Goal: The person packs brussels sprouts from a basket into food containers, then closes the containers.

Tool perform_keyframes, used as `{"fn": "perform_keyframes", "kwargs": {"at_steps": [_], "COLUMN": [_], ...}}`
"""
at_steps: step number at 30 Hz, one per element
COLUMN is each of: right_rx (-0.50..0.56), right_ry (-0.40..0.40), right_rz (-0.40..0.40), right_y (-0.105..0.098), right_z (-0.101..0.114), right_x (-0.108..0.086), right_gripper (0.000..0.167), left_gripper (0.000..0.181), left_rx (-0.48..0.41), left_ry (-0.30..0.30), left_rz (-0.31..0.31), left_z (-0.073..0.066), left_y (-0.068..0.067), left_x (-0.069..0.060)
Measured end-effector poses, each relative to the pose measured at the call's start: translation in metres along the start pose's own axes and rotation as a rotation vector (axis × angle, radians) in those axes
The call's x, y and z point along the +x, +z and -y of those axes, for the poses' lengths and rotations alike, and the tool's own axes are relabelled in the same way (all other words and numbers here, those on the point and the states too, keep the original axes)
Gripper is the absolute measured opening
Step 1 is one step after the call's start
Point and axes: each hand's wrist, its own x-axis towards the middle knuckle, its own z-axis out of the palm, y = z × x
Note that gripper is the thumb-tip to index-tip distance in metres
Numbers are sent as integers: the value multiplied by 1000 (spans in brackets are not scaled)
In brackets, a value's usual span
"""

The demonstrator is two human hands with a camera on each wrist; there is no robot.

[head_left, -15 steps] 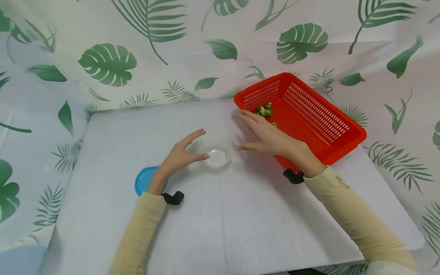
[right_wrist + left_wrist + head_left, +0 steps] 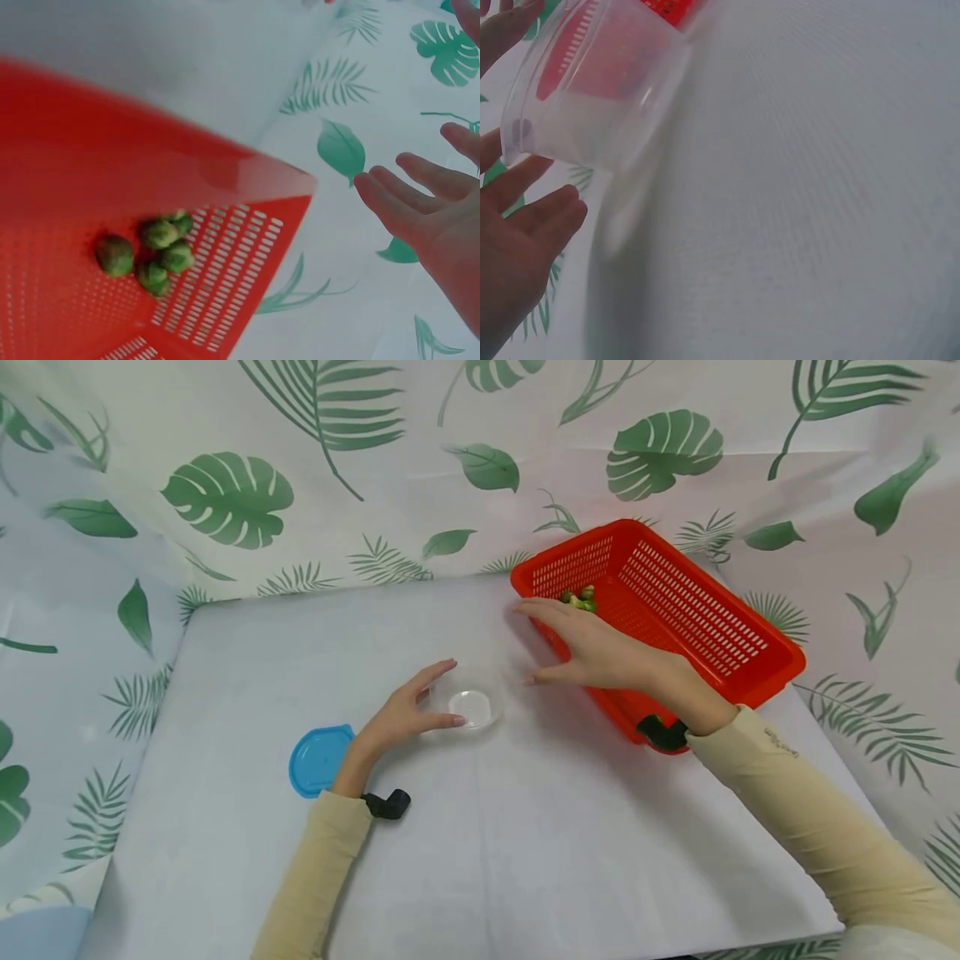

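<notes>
A clear plastic container [image 2: 480, 693] stands on the white table, and my left hand [image 2: 401, 714] grips its left side between thumb and fingers. In the left wrist view the fingers lie against the rim of the container [image 2: 622, 97]. My right hand [image 2: 600, 647] is raised over the near left edge of the red basket [image 2: 637, 620], fingers spread and holding nothing, apart from the container. Several Brussels sprouts [image 2: 159, 234] lie in a corner of the basket; the right hand partly covers them in the head view.
A round blue lid [image 2: 315, 764] lies on the table [image 2: 420, 877] beside the left wrist. A leaf-patterned sheet [image 2: 420, 468] hangs behind and around the table. The basket takes up the table's back right.
My left hand has moved a little to the right and taken hold of the container. The right hand has shifted slightly to the right, still spread.
</notes>
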Motion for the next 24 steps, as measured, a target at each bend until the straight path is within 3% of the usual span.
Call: {"fn": "perform_keyframes", "kwargs": {"at_steps": [6,15,24], "right_rx": [2,27,26], "right_ry": [24,98,133], "right_rz": [7,-5,-38], "right_y": [-11,-24,-30], "right_z": [-3,-18,-45], "right_x": [0,2,6], "right_gripper": [90,84,64], "left_gripper": [90,91,90], "left_rx": [-12,-29,-65], "left_ry": [-17,-9,11], "left_rz": [17,-7,-37], "left_z": [2,1,6], "left_y": [1,4,7], "left_x": [-1,-1,0]}}
